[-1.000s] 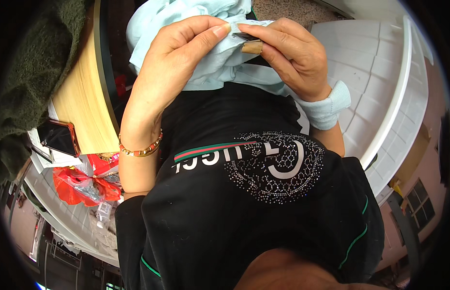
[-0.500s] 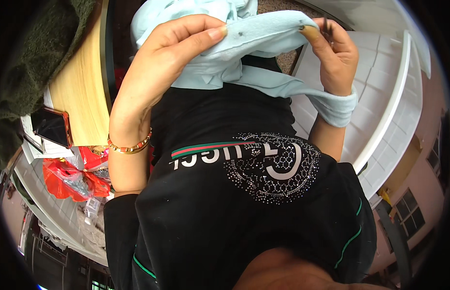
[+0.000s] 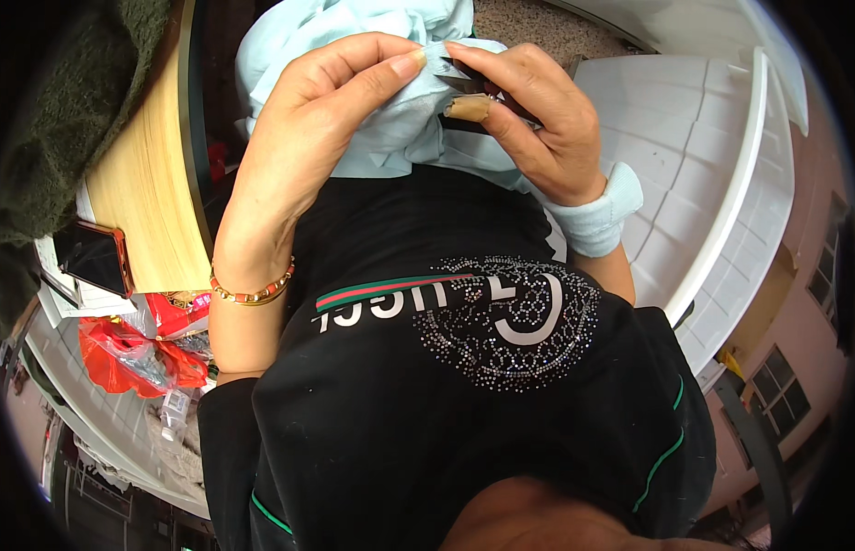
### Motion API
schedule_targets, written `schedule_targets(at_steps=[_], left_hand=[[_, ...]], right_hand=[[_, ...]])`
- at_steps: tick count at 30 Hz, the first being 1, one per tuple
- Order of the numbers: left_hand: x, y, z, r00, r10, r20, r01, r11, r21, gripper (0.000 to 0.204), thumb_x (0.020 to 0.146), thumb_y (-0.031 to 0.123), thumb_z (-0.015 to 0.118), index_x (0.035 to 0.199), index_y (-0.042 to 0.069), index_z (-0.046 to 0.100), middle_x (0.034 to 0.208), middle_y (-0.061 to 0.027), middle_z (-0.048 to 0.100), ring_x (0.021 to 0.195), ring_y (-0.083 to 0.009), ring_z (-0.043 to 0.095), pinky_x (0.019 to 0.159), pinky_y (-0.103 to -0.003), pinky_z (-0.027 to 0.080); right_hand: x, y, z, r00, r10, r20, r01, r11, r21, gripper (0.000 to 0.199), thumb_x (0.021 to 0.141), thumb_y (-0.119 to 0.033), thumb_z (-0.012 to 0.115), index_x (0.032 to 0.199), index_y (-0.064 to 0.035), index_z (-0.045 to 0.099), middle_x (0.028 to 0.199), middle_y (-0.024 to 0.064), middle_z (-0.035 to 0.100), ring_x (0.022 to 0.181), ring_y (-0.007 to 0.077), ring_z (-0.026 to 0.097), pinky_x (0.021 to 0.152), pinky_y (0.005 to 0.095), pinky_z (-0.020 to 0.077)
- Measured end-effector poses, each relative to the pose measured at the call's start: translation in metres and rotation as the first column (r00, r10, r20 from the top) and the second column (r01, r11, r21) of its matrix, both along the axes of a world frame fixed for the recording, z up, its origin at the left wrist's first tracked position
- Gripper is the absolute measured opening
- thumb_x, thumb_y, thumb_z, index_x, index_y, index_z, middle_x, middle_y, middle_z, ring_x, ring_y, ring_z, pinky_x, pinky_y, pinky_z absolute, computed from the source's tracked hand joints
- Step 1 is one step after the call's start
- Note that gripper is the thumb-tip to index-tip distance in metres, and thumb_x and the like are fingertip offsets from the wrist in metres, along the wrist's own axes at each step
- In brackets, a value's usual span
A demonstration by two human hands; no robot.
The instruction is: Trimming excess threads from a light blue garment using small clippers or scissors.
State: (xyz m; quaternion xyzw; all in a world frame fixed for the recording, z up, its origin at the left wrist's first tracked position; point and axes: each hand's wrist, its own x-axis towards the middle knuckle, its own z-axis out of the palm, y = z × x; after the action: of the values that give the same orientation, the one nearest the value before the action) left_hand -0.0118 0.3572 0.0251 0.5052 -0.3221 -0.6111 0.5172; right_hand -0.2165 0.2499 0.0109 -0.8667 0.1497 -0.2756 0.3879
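Head view: left hand [image 3: 331,106] pinches pale-blue knit fabric [image 3: 386,138], seemingly steadying it against thread snips [image 3: 459,83] the right hand [image 3: 554,124] grasps.

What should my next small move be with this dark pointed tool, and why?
I'd probably slide the left hand back slightly along the pale blue cloth, because its pinching fingers sit close to the pointed end of the dark tool that the right hand holds at the cloth.

Pale blue garment [image 3: 390,138] bunched over the lap, small dark pointed snips [image 3: 462,84] at its edge
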Motion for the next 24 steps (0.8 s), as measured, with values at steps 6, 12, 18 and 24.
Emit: schedule_targets(at_steps=[6, 12, 18, 24], left_hand=[[-0.004, 0.003, 0.000, 0.997, 0.035, 0.074, -0.032, 0.999, -0.040, 0.023, 0.101, 0.019, 0.061, 0.107, -0.001, 0.070, 0.088, 0.0037, 0.066, 0.082, -0.0012, 0.056, 0.073, -0.019, 0.043], [-0.010, -0.011, 0.033, 0.310, 0.430, 0.848, 0.294, 0.805, -0.516, 0.010, 0.088, 0.010, 0.071, 0.097, 0.008, 0.074, 0.080, -0.0029, 0.064, 0.078, -0.0184, 0.060, 0.080, -0.031, 0.040], [0.006, 0.004, 0.021, 0.819, 0.000, 0.574, 0.025, 0.999, -0.035, 0.017, 0.096, 0.018, 0.067, 0.101, 0.002, 0.071, 0.087, 0.0033, 0.067, 0.082, -0.0043, 0.055, 0.077, -0.021, 0.040], [0.002, 0.019, 0.007, 0.989, 0.112, 0.101, -0.109, 0.993, -0.038, 0.021, 0.099, 0.015, 0.063, 0.105, -0.004, 0.069, 0.089, 0.0054, 0.063, 0.082, -0.0016, 0.052, 0.075, -0.018, 0.041]], right_hand=[[-0.002, 0.000, 0.002, 1.000, 0.017, 0.017, -0.019, 0.991, 0.129, 0.034, 0.092, -0.004, 0.065, 0.126, 0.0028, 0.066, 0.087, 0.0041, 0.061, 0.074, 0.0101, 0.052, 0.065, 0.0223, 0.0413], [0.000, -0.001, 0.010, 0.975, -0.030, 0.219, -0.151, 0.636, 0.757, 0.037, 0.093, -0.005, 0.069, 0.129, 0.0016, 0.061, 0.094, 0.0002, 0.066, 0.082, 0.0040, 0.058, 0.069, 0.0197, 0.0477], [-0.017, -0.013, 0.009, 0.971, -0.108, 0.216, -0.063, 0.751, 0.657, 0.024, 0.094, -0.008, 0.071, 0.114, 0.0041, 0.064, 0.099, 0.0049, 0.070, 0.085, 0.0066, 0.062, 0.076, 0.0192, 0.0491], [-0.036, -0.024, -0.003, 0.959, -0.284, -0.023, 0.254, 0.815, 0.521, 0.029, 0.092, -0.013, 0.072, 0.117, 0.0003, 0.063, 0.093, -0.0023, 0.061, 0.075, 0.0048, 0.048, 0.064, 0.0178, 0.0360]])
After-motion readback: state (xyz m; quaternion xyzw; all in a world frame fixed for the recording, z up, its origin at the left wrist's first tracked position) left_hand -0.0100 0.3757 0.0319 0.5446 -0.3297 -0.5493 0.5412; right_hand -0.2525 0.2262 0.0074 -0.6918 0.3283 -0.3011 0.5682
